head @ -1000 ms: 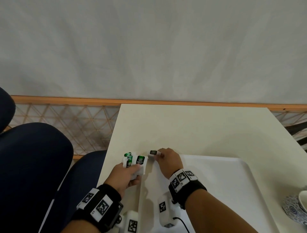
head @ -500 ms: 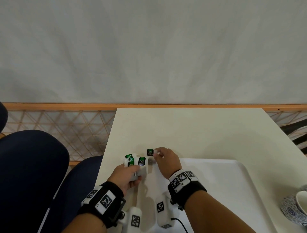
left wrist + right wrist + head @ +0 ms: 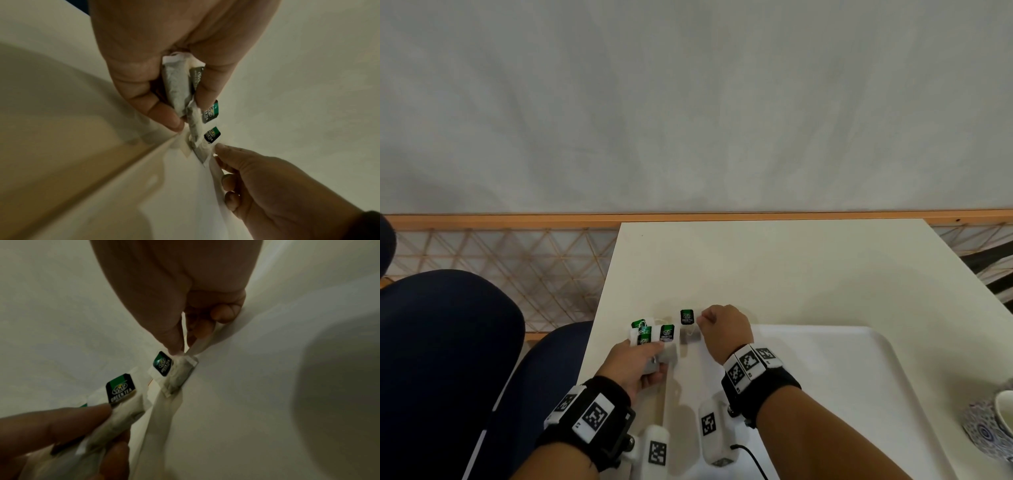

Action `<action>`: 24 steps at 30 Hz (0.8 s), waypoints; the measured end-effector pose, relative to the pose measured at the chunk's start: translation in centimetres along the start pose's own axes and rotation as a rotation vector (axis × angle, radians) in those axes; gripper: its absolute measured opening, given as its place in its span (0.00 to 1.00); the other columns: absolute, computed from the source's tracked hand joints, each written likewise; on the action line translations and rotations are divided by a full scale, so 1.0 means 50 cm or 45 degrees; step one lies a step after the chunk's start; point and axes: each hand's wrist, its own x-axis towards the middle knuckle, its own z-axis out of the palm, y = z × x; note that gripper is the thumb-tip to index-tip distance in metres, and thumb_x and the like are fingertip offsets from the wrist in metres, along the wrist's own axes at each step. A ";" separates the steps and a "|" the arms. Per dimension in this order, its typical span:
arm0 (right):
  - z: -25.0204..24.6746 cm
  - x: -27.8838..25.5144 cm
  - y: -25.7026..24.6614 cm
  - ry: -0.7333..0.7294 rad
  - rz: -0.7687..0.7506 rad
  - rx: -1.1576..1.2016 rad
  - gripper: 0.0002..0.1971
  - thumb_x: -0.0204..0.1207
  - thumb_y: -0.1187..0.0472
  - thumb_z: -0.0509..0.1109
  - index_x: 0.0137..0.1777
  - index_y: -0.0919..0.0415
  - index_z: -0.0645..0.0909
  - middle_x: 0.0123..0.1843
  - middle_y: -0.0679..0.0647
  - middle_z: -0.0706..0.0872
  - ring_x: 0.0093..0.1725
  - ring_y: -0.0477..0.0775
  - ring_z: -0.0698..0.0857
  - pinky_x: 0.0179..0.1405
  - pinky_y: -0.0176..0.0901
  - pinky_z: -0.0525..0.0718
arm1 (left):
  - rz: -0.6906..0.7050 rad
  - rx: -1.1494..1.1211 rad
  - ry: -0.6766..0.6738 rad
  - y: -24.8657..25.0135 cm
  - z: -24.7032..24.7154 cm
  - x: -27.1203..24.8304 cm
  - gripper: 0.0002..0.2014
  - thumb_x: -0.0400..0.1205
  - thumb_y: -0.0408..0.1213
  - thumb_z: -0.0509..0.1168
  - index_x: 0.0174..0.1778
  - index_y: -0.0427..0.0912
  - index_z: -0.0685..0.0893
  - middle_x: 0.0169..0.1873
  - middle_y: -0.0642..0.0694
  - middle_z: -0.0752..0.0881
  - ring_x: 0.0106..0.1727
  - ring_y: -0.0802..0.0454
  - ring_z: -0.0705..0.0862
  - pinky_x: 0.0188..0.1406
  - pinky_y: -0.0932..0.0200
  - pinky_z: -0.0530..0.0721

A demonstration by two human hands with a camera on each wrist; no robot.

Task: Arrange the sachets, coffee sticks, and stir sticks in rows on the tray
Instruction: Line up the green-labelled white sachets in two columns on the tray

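Observation:
My left hand (image 3: 654, 354) grips a bunch of green tea sachets (image 3: 654, 334) over the table's left edge, just left of the white tray (image 3: 825, 377). In the left wrist view, thumb and fingers (image 3: 166, 113) clamp the sachets (image 3: 179, 87). My right hand (image 3: 700, 320) pinches the top of a single tea sachet (image 3: 689, 325) at the tray's far left corner. The right wrist view shows its green tag (image 3: 163, 363) and pouch (image 3: 179, 376) lying against the tray's rim, a short way from the left hand's bunch (image 3: 121, 391). No coffee sticks or stir sticks are in view.
The cream table (image 3: 791, 267) stretches away beyond the tray. A blue patterned cup and saucer (image 3: 993, 425) stand at the right edge. Dark blue chairs (image 3: 441, 342) and a floor mat (image 3: 517, 267) lie to the left.
The single sachet in my right hand has turned from lying sideways to pointing away from me. The left hand and its bunch have hardly moved.

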 end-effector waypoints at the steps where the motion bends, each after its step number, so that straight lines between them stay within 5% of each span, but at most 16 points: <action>1: 0.000 -0.001 0.000 -0.001 0.005 -0.005 0.12 0.82 0.53 0.63 0.49 0.57 0.86 0.49 0.54 0.88 0.46 0.52 0.83 0.44 0.36 0.75 | -0.004 -0.001 -0.001 0.000 0.000 -0.001 0.03 0.79 0.23 0.67 0.46 0.34 0.84 0.35 0.36 0.86 0.32 0.44 0.83 0.24 0.58 0.82; 24: -0.010 -0.001 -0.009 -0.022 0.103 0.127 0.11 0.81 0.54 0.65 0.58 0.55 0.84 0.56 0.50 0.88 0.58 0.52 0.84 0.51 0.34 0.73 | -0.014 -0.008 -0.008 -0.006 -0.004 0.003 0.05 0.80 0.21 0.65 0.46 0.32 0.84 0.30 0.37 0.85 0.27 0.45 0.82 0.22 0.59 0.79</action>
